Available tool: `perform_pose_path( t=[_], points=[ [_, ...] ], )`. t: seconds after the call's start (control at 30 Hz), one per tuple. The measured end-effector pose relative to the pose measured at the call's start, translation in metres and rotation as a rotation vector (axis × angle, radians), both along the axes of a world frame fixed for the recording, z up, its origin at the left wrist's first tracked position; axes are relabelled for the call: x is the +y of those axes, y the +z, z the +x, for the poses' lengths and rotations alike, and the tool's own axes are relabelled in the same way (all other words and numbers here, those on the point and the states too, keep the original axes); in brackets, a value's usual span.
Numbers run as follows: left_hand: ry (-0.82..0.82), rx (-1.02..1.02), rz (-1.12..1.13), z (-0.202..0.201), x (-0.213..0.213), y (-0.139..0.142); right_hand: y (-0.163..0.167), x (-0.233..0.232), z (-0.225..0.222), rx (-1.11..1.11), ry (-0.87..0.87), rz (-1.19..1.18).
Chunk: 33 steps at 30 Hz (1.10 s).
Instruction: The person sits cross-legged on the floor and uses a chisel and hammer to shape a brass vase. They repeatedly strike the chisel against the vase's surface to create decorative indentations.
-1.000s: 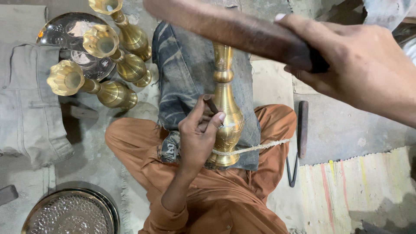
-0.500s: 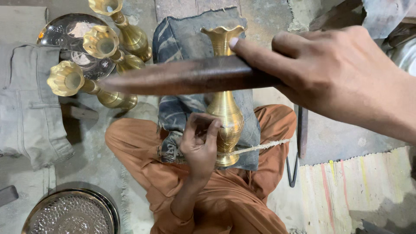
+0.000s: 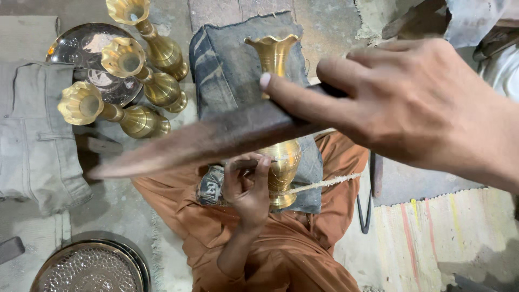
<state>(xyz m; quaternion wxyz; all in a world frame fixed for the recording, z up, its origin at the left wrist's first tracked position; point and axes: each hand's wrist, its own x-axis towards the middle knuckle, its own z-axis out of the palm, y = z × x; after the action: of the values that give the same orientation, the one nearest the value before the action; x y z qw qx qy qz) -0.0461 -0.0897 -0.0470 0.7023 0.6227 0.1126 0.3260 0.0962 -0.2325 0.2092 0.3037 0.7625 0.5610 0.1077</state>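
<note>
Brass vase (image 3: 281, 157) on denim cloth (image 3: 227, 70); right grip (image 3: 411, 103) clenched on wooden mallet (image 3: 205, 140).

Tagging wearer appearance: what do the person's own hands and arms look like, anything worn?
Both bare: no gloves, rings, watch or bands show. The right hand and its forearm are uncovered to the frame edge. The left hand has an uncovered forearm that ends in orange cloth; sleeve or not is unclear.
</note>
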Motion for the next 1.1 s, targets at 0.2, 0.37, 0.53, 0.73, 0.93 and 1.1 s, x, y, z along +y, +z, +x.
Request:
perform_pose_path(
  t=[0.2, 0.37, 0.53, 0.73, 0.93, 1.1],
  points=[
    [0.012, -0.012, -0.031, -0.001, 0.000, -0.003, 0.004, -0.005, -0.005, -0.296, 0.222, -0.079],
    [0.097, -0.018, 0.111, -0.004, -0.005, -0.026, 0.016, -0.009, -0.009, -0.301, 0.255, -0.015],
    [0.137, -0.040, 0.092, -0.008, -0.011, -0.049, 0.021, 0.000, -0.017, -0.299, 0.316, 0.105],
    [0.147, 0.002, 0.158, -0.041, 0.005, -0.027, 0.024, 0.008, -0.022, -0.238, 0.358, 0.176],
    [0.115, 0.041, 0.201, -0.018, -0.006, -0.037, 0.022, 0.009, -0.021, -0.265, 0.478, 0.190],
    [0.114, 0.053, 0.183, -0.030, 0.003, -0.037, 0.020, 0.009, -0.017, -0.157, 0.348, 0.259]
  ],
)
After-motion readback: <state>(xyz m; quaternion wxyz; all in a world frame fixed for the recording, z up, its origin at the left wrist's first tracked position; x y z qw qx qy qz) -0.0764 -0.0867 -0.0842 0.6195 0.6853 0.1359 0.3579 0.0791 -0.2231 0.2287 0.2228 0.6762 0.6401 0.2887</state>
